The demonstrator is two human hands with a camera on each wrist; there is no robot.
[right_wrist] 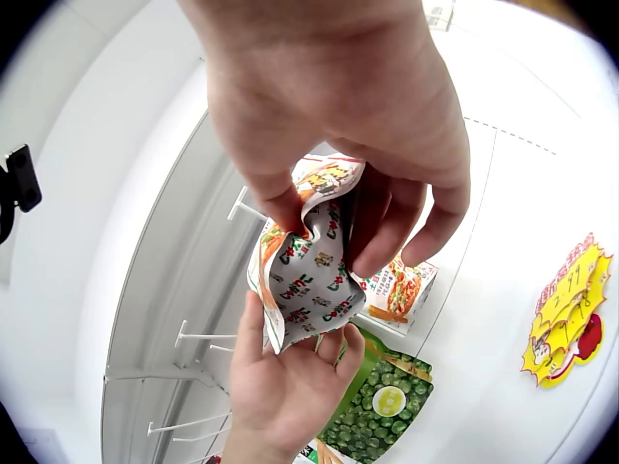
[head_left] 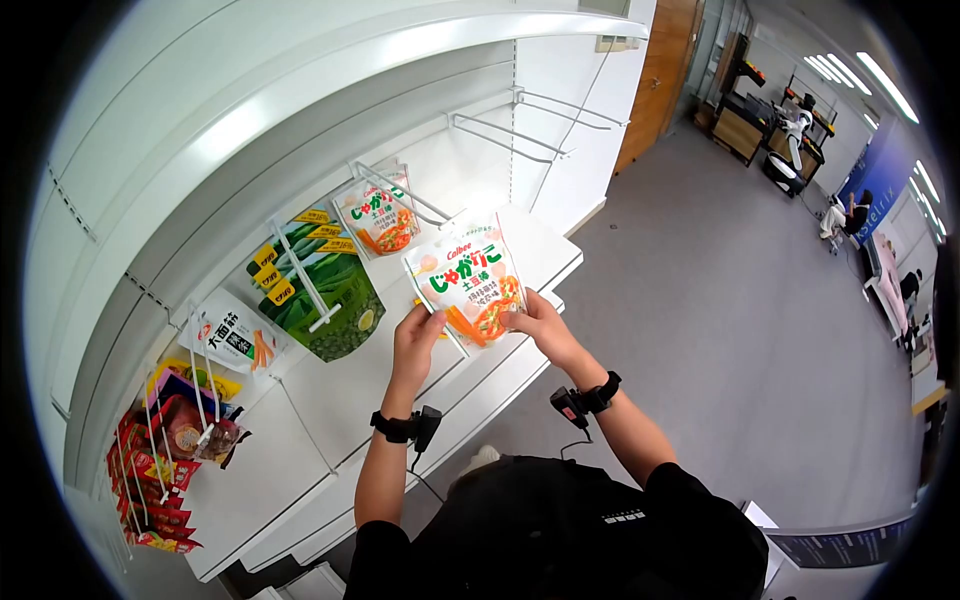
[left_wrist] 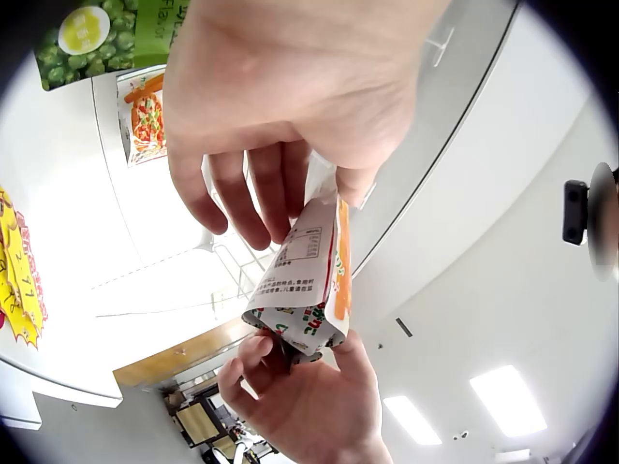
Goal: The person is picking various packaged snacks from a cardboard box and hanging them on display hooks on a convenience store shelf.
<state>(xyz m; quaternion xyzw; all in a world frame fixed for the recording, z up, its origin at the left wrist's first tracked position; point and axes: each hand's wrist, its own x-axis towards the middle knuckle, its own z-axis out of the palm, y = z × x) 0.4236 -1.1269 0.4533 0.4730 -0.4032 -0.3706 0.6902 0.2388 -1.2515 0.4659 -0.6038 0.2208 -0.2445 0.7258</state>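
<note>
A white snack bag with green lettering and an orange picture is held up in front of the shelf. My left hand pinches its lower left edge, thumb on the front. At the lower right, my right hand pinches the bag between thumb and fingers. From the right wrist view, the patterned underside of the snack bag faces the camera, with both hands at its edges. A matching bag hangs on a hook behind it, left of the held one.
Green snack bags with yellow tags hang on a hook to the left. Beyond them are a white bag and red packets. Bare metal hooks stick out at the upper right. A white shelf runs below.
</note>
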